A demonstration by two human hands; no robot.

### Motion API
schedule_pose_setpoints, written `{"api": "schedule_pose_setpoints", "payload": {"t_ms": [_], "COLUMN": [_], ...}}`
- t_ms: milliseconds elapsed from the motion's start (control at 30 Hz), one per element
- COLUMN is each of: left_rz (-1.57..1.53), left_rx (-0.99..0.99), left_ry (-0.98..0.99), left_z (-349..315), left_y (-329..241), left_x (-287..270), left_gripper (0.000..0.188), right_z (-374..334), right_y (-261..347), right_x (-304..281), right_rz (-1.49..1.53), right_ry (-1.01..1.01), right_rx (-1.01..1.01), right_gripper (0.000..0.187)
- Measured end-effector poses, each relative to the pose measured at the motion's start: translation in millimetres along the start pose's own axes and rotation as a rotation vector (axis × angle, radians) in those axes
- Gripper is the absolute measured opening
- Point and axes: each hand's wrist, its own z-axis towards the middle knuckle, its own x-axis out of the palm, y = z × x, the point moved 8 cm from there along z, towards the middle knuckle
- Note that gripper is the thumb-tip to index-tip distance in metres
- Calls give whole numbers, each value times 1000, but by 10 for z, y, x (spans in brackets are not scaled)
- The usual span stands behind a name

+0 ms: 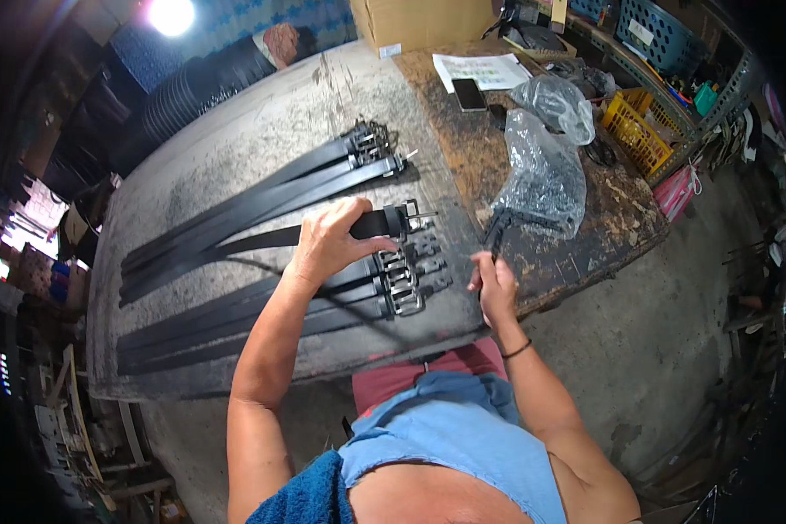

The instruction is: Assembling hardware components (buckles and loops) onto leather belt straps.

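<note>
A black belt [279, 236] with a metal buckle is pinched between the thumb and fingers of my left hand [330, 237], its buckle end raised over the table. On the far side lies a group of black belts [271, 179], buckles to the right. Nearer to me is a second group of black belts [262, 314], with several silver buckles [402, 288] stacked beside my left hand. My right hand [496, 286] is closed around a small black piece [495, 234] at the table's right part. Its exact kind is unclear. Just beyond it sits a clear plastic bag [546, 170] with dark contents.
A phone [469, 94] and a printed sheet [480, 68] lie toward the back right. Behind them stand a cardboard box [424, 22] and a shelf with a yellow basket [642, 127]. The worn tabletop [192, 157] ends in front of my body.
</note>
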Motion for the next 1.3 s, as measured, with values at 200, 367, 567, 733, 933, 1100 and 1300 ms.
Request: {"api": "schedule_pose_setpoints", "payload": {"t_ms": [200, 367, 567, 733, 933, 1100, 1300], "left_rz": [-44, 82, 167, 157, 127, 112, -143], "left_rx": [85, 124, 193, 194, 233, 246, 44], "left_ry": [-15, -59, -195, -219, -221, -185, -36], "left_z": [-356, -480, -540, -487, -475, -492, -449], "left_y": [-239, -416, -550, -571, -575, -540, -614], "left_x": [-14, -95, -50, -82, -94, -78, -251], "left_gripper": [56, 61, 61, 56, 50, 52, 45], "right_z": [-274, -359, -432, -439, -476, -485, -469], "right_y": [226, 479, 615, 683, 704, 754, 894], "right_x": [1045, 1104, 1026, 1000, 1022, 1044, 1021], "right_rz": [517, 631, 574, 617, 594, 585, 211], "right_ry": [487, 395, 303, 272, 263, 271, 354], "right_rx": [274, 267, 212, 226, 229, 219, 20], "right_gripper": [58, 34, 25, 24, 24, 23, 33]}}
